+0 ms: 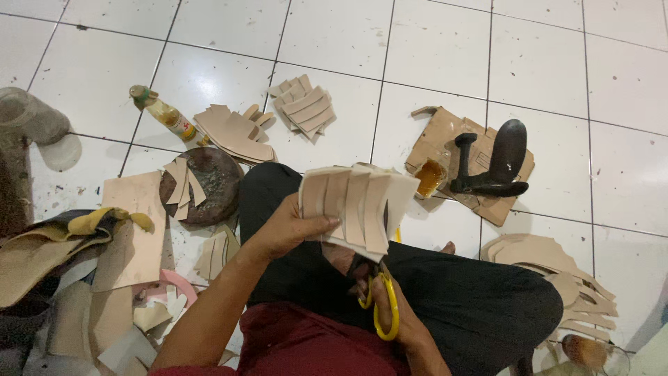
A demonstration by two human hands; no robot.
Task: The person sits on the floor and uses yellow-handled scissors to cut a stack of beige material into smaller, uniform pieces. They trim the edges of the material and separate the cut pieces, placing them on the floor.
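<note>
Here the left hand (289,230) pinches a fanned stack of beige cut pieces (356,207), while the right hand (390,313) grips yellow-handled scissors (381,301).

Left hand (289,230) fans tan strips (355,205); right hand (390,313) grips yellow scissors (383,303).

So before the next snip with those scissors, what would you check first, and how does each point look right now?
1. Left hand has a firm grip on the fanned stack of tan pieces: ok.
2. Right hand is in the yellow-handled scissors: ok.
3. Blades clear of the left fingers: cannot tell, the stack hides the blades.
4. Blades open or shut: cannot tell.
5. Stack held up above the lap, in dark trousers: ok.
6. Amber glue cup out of elbow range, on the cardboard: ok.
</note>
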